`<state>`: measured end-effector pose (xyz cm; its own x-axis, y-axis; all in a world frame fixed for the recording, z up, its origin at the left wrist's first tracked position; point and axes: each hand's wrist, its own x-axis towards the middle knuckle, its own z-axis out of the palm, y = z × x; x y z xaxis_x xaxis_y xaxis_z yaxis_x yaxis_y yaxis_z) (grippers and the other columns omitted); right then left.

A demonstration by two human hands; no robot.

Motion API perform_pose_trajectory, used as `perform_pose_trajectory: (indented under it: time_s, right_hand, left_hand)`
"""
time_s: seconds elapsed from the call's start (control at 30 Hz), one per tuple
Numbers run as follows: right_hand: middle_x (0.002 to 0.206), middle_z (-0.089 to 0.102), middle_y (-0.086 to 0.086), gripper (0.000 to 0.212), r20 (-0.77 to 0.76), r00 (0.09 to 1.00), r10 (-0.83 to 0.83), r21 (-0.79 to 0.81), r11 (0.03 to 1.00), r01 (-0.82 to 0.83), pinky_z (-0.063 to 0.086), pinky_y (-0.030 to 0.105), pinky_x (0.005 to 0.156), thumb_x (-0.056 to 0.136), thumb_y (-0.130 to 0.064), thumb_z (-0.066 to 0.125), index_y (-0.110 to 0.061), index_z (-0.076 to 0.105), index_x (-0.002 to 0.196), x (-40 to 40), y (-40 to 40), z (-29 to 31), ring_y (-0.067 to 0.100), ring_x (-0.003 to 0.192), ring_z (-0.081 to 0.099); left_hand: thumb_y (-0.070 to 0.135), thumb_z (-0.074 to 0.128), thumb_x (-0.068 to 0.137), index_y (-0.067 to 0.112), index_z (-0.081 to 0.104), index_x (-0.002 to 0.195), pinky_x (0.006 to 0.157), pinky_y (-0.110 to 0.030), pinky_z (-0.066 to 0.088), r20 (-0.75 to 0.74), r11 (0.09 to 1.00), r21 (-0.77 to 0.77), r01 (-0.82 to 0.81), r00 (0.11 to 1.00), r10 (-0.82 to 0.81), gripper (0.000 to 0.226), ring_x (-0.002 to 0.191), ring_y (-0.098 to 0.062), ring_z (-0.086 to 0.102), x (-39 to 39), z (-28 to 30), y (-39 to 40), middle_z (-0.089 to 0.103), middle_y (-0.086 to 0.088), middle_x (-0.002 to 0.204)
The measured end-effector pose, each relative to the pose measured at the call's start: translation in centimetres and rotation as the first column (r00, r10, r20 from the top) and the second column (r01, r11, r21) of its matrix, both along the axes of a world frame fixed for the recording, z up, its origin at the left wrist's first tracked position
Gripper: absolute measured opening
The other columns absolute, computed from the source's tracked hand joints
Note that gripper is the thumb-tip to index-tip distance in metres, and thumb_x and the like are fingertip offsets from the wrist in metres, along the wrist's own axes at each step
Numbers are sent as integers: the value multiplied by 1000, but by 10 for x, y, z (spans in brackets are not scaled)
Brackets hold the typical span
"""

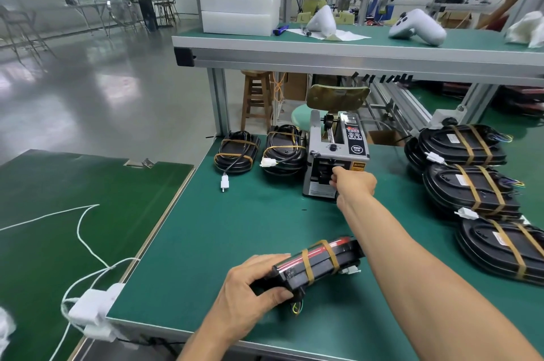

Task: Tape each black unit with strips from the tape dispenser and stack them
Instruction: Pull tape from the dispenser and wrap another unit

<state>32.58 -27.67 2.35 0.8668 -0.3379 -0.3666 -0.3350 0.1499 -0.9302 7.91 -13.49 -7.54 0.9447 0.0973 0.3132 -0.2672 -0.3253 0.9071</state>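
Note:
A black unit (316, 262) with a red stripe and two tan tape bands stands on its edge near the table's front. My left hand (253, 287) grips its near end. My right hand (351, 184) reaches to the outlet of the grey tape dispenser (335, 154), its fingers pinching at the slot; any strip there is too small to see. Two taped black units (237, 151) (284, 150) lie left of the dispenser. Three taped units lie overlapping in a row on the right (462, 144) (471, 188) (506, 248).
The green table (235, 228) ends at a metal edge in front and on the left. A lower green bench with white cables and a power strip (94, 307) sits to the left. An overhead shelf (323, 48) carries white boxes and white controllers. A wooden stool stands behind.

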Motion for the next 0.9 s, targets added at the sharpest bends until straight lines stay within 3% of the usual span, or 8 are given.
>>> perform_pose_trajectory:
  time_s: [0.07,0.17,0.47,0.6,0.7,0.73,0.8,0.9]
  right_hand:
    - [70,71,7,22,-27,999,-21,67,997,23,57,28,55,85,-2,77,-6,60,72,2,2,0,19,62,70]
    - [69,68,6,24,-63,997,-41,156,986,50,56,24,53,87,-1,76,-6,55,76,4,4,1,15,56,65]
    - [78,68,9,25,-85,996,-14,172,985,29,44,18,32,84,3,76,0,58,101,10,4,0,13,53,62]
    - [75,65,9,16,-91,986,141,111,985,-131,56,24,45,88,2,74,0,59,89,8,-4,0,17,57,61]
    - [72,64,9,16,-97,958,269,41,963,-267,46,20,35,86,1,74,-5,59,87,-10,-20,5,19,55,61]
    - [74,64,8,15,-94,935,342,-24,938,-345,39,19,39,86,-3,74,-8,60,86,-20,-27,8,20,57,62]
    - [77,65,7,9,-30,885,465,-165,871,-464,33,23,55,87,-13,74,-12,66,83,-45,-49,12,19,68,62]
    - [82,71,5,17,113,821,560,-288,809,-512,45,32,78,89,-23,76,-14,73,76,-92,-87,18,17,82,63]
  left_hand:
    - [62,79,85,34,76,130,108,-29,49,1,1000,3,0,1000,0,53,127,-20,67,0,0,0,74,11,132]
    - [62,78,86,34,76,130,108,-30,50,1,1000,7,-1,1000,1,52,127,-20,67,0,0,0,74,10,132]
    - [61,78,87,35,75,130,107,-29,50,10,1000,8,-6,1000,6,50,126,-20,67,0,1,0,74,11,131]
    - [58,80,88,37,75,131,106,-25,49,7,1000,20,-5,1000,5,48,126,-19,67,0,2,0,73,12,131]
    - [58,80,87,38,75,130,106,-25,49,1,1000,19,-11,1000,11,48,125,-18,68,-1,3,-1,74,13,131]
    - [59,80,87,38,75,130,106,-25,49,-1,1000,18,-10,1000,10,48,125,-18,68,-1,4,-1,74,13,131]
    - [58,79,88,39,75,130,106,-23,49,-9,1000,20,-6,1000,6,47,126,-17,67,-1,5,-1,74,14,131]
    - [60,79,87,38,76,128,106,-22,48,-17,1000,8,-4,1000,4,47,126,-16,67,-1,5,-1,74,14,131]
